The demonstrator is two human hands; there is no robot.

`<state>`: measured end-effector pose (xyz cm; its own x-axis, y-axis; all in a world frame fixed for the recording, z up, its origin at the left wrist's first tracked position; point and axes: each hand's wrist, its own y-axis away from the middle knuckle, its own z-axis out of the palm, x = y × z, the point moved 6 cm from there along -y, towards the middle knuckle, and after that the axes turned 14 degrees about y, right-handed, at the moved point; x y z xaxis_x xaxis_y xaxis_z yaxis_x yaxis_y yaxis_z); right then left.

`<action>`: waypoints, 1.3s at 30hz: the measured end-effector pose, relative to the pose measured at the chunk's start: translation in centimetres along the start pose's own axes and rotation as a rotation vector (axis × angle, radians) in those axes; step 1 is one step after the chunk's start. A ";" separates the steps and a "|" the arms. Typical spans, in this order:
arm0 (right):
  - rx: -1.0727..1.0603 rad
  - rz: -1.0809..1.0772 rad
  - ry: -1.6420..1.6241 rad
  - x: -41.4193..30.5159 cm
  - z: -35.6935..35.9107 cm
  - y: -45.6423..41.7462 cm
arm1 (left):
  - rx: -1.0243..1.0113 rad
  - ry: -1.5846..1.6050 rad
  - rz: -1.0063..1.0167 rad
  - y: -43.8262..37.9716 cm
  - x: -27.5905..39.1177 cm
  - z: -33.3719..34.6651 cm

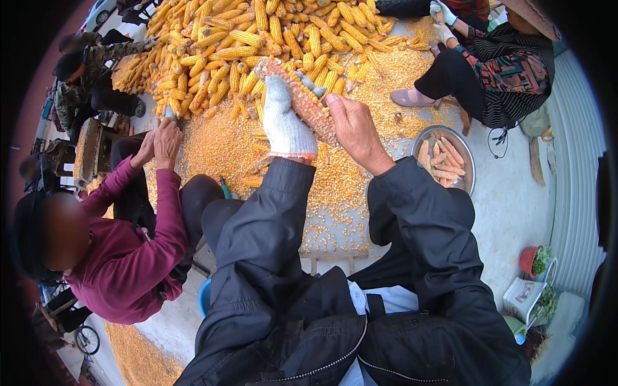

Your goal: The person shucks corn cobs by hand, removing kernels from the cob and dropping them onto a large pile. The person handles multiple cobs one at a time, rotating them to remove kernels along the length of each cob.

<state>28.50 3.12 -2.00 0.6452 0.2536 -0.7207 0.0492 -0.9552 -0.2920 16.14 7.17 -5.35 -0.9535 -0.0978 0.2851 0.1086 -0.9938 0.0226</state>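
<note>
My left hand (pixel 285 118), in a white knitted glove with grey fingertips, holds a mostly stripped corn cob (pixel 309 103) from the left and beneath. The cob slants from upper left to lower right, with yellow kernels left along its upper right edge. Bare and ungloved, my right hand (pixel 355 128) grips the cob's right side, its thumb by that row of kernels. Loose corn kernels (pixel 333 193) lie spread on the ground below both hands. Beyond them rises a large heap of unshelled corn ears (pixel 236 50).
A metal basin (pixel 472 166) with stripped cobs stands at the right. One person (pixel 130 260) in a maroon top sits close on the left; another (pixel 502 72) in a patterned top sits at upper right. A wooden stool (pixel 333 255) is between my knees, a blue tub (pixel 203 296) at left.
</note>
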 end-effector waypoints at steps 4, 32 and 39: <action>0.124 -0.058 -0.239 1.0 0.5 -0.2 | -0.008 -0.002 -0.027 0.6 0.0 1.2; -0.156 -0.009 -0.200 0.4 0.0 0.1 | 0.062 -0.115 -0.009 -0.2 0.0 0.0; 0.072 -0.287 0.176 -1.9 -1.0 0.6 | 0.013 0.025 -0.087 -0.7 0.0 -0.6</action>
<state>28.02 1.94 -0.18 0.7351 0.4739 -0.4848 0.1978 -0.8339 -0.5152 15.90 7.83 -5.99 -0.9661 -0.0127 0.2579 0.0286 -0.9979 0.0582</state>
